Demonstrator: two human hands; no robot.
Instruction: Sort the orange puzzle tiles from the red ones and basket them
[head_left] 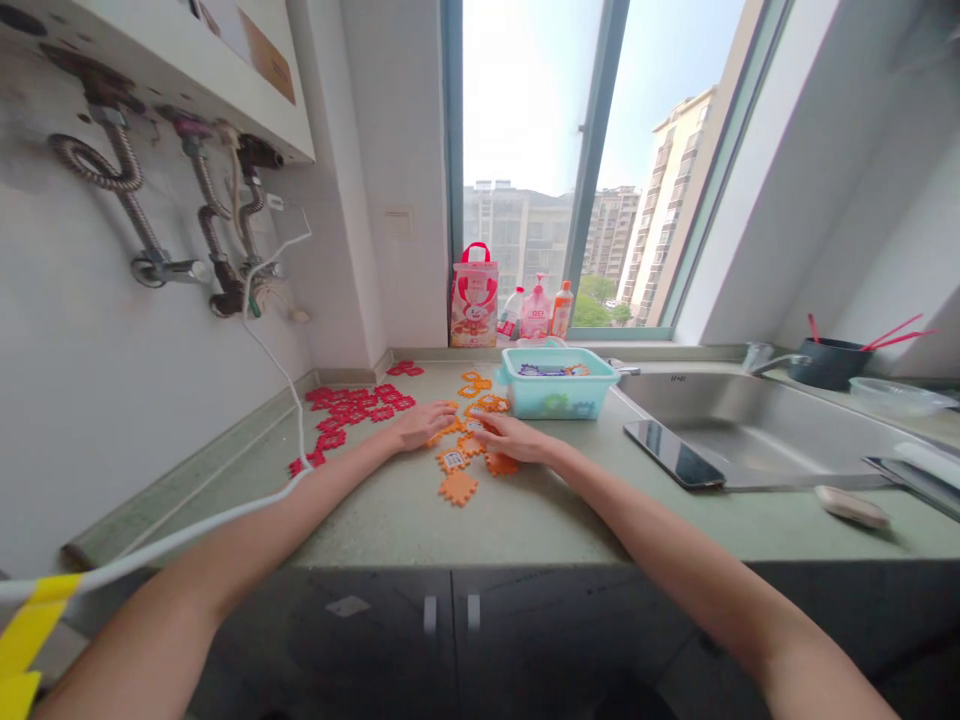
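Note:
Orange interlocking foam puzzle pieces [458, 488] with toothed edges lie in a loose column on the counter, one bearing a white printed patch. My left hand [424, 425] reaches over the pieces from the left, its fingers stretched out and touching or just above an orange piece [444, 432]. From the right, my right hand [512, 437] lies over other orange pieces with its fingers apart; an orange piece [501, 464] shows below its palm. Several red toothed pieces [352, 405] are spread to the left of my left hand.
A light blue plastic tub [559, 400] with purple, orange and green pieces stands behind my right hand. A phone [671, 455] lies beside the steel sink [750, 430], near a bar of soap [853, 507]. A white cable [281, 375] crosses on the left. Bottles [535, 310] line the windowsill.

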